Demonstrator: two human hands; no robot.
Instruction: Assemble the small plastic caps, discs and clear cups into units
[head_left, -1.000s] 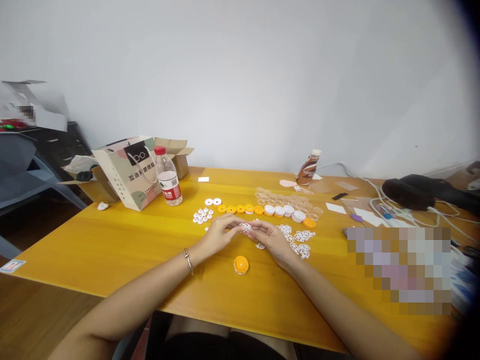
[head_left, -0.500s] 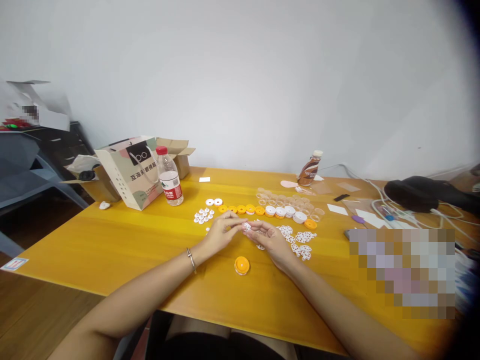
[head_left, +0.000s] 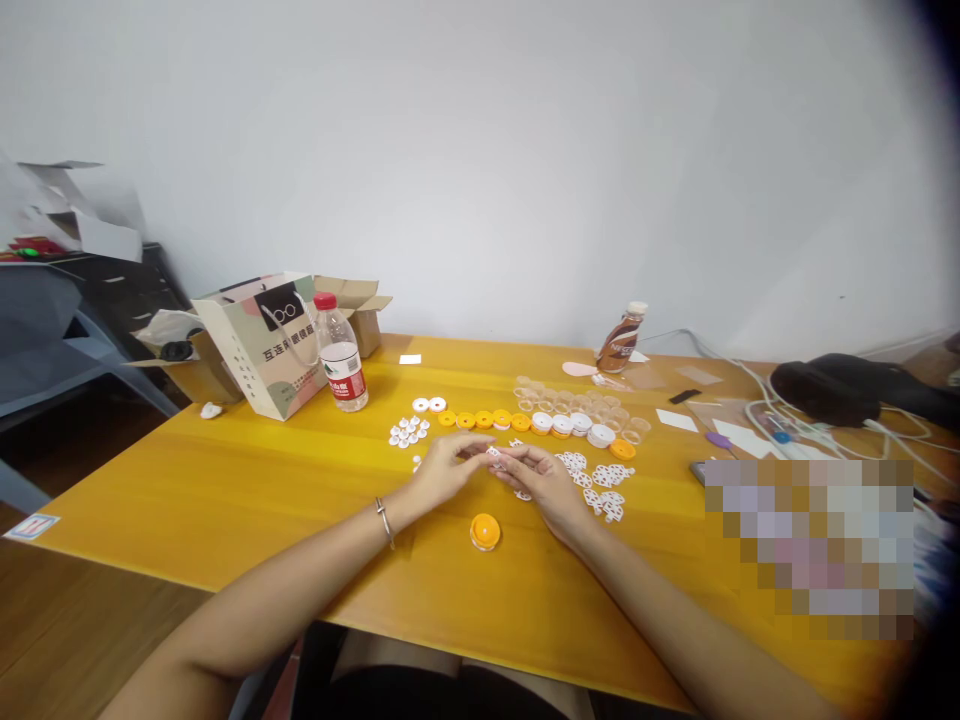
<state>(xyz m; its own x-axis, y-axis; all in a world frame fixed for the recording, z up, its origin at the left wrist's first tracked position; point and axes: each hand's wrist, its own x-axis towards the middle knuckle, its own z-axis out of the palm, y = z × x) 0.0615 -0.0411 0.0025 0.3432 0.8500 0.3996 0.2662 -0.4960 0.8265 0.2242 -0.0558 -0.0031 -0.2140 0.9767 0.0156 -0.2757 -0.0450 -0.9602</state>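
Between the fingertips of my left hand (head_left: 450, 468) and my right hand (head_left: 538, 478) is a small white plastic piece (head_left: 493, 457), mostly covered by the fingers. Both hands are closed on it, above the table. Nearer to me lies a round orange-and-white part (head_left: 485, 532) with a raised knob in its middle. White perforated plastic pieces (head_left: 604, 472) are spread beside and partly behind my right hand. Past my left fingers sit several small white pegged caps (head_left: 409, 432). A row of orange discs (head_left: 484, 420) and white discs (head_left: 561, 425) runs behind both hands.
Clear plastic cups (head_left: 585, 403) stand behind the discs. A water bottle (head_left: 343, 365) and paper bag (head_left: 274, 360) are at the left. A brown drink bottle (head_left: 622, 340) stands near the wall. Cables (head_left: 757, 405) and a black item (head_left: 825, 388) occupy the right side.
Both hands stay together around the small white piece, with only slight finger movement. The view has shifted very slightly; the things on the table lie as before.
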